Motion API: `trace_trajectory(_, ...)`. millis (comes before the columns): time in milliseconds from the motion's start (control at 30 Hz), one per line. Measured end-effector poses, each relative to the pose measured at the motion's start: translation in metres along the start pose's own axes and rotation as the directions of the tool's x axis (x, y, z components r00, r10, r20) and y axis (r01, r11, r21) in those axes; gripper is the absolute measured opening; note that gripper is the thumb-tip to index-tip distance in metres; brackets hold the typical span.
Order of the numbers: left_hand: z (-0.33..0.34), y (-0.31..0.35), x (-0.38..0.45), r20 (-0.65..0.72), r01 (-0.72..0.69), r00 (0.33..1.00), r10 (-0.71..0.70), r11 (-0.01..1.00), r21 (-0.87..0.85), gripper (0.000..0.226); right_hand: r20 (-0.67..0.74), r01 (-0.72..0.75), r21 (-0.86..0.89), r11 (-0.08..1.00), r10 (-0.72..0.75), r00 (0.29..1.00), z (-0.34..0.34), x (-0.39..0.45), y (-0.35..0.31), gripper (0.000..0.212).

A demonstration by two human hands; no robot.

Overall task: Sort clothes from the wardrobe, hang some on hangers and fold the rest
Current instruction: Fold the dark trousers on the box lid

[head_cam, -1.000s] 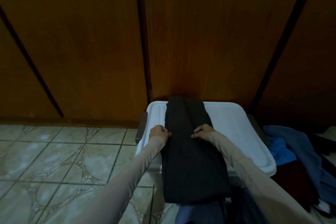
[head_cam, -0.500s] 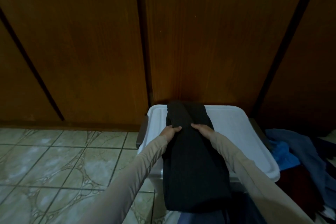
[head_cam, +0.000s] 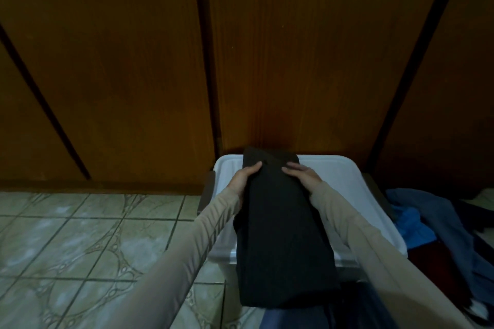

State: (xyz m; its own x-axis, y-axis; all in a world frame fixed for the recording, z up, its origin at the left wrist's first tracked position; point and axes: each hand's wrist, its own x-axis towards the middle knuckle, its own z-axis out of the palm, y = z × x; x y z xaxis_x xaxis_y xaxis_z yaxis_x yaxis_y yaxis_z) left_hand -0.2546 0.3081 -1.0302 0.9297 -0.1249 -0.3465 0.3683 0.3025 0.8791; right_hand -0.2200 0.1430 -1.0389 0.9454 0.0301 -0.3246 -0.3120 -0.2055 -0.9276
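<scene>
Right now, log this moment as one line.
step: folding | left hand: on dark garment | right hand: on garment | surface: white bin lid

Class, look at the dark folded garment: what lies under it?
The dark garment lies along a white bin lid, its near end overhanging. The lid's middle strip is covered. Left hand and right hand rest on the garment.

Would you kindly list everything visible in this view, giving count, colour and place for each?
dark garment: one, near black, folded long, lying on the bin lid with its near end hanging over the edge
storage bin lid: one, white, against the wardrobe doors
wardrobe doors: several panels, brown wood, behind
tiled floor: pale green, left
clothes pile: blue and dark pieces, right of the bin
left hand: flat on the garment's left edge
right hand: flat on its right side
</scene>
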Motion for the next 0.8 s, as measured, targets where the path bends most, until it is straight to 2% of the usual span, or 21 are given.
trace_trajectory(100, -0.001, 0.006, 0.006, -0.057, -0.167, 0.982, 0.182, 0.964, 0.208, 0.034, -0.087, 0.134, 0.185, 0.974, -0.120, 0.989, -0.015, -0.006, -0.006, 0.035)
trace_trajectory(167, -0.005, 0.004, 0.012, -0.083, -0.237, 0.958, 0.275, 0.919, 0.316, 0.044, -0.079, 0.234, 0.257, 0.938, -0.221, 0.972, -0.023, -0.008, -0.006, 0.037)
trace_trajectory(200, -0.008, 0.001, 0.014, -0.083, -0.255, 0.949, 0.303, 0.898, 0.359, 0.050, -0.072, 0.271, 0.215, 0.938, -0.262, 0.963, -0.024, -0.009, -0.005, 0.040)
trace_trajectory(267, -0.011, -0.009, 0.016, -0.106, -0.228, 0.946, 0.305, 0.864, 0.450, 0.060, -0.040, 0.271, -0.033, 0.962, -0.273, 0.961, -0.026, -0.005, 0.003, 0.047)
trace_trajectory(333, -0.015, -0.020, 0.017, -0.120, -0.159, 0.960, 0.252, 0.845, 0.510, 0.064, 0.030, 0.179, -0.321, 0.930, -0.179, 0.983, -0.027, 0.004, 0.019, 0.051)
trace_trajectory(367, -0.017, -0.025, 0.016, -0.121, -0.138, 0.965, 0.231, 0.845, 0.517, 0.061, 0.047, 0.131, -0.387, 0.913, -0.122, 0.991, -0.027, 0.007, 0.028, 0.050)
trace_trajectory(433, -0.019, -0.033, 0.017, -0.103, -0.114, 0.974, 0.201, 0.833, 0.542, 0.049, 0.042, 0.090, -0.368, 0.926, -0.080, 0.996, -0.025, 0.008, 0.040, 0.049)
trace_trajectory(500, -0.017, -0.035, 0.020, -0.085, -0.090, 0.981, 0.175, 0.795, 0.599, 0.036, -0.002, 0.103, -0.326, 0.940, -0.109, 0.994, -0.022, 0.012, 0.043, 0.046)
trace_trajectory(633, -0.006, -0.028, 0.034, -0.137, -0.074, 0.979, 0.154, 0.882, 0.466, 0.028, -0.122, 0.109, -0.139, 0.984, -0.126, 0.985, -0.019, 0.025, 0.032, 0.042)
trace_trajectory(700, 0.000, -0.023, 0.045, -0.155, -0.079, 0.976, 0.156, 0.906, 0.415, 0.038, -0.137, 0.118, -0.048, 0.992, -0.124, 0.983, -0.020, 0.036, 0.026, 0.040)
trace_trajectory(800, 0.006, -0.013, 0.064, -0.146, -0.151, 0.967, 0.207, 0.933, 0.327, 0.050, -0.133, 0.167, -0.036, 0.985, -0.170, 0.976, -0.024, 0.052, 0.016, 0.040)
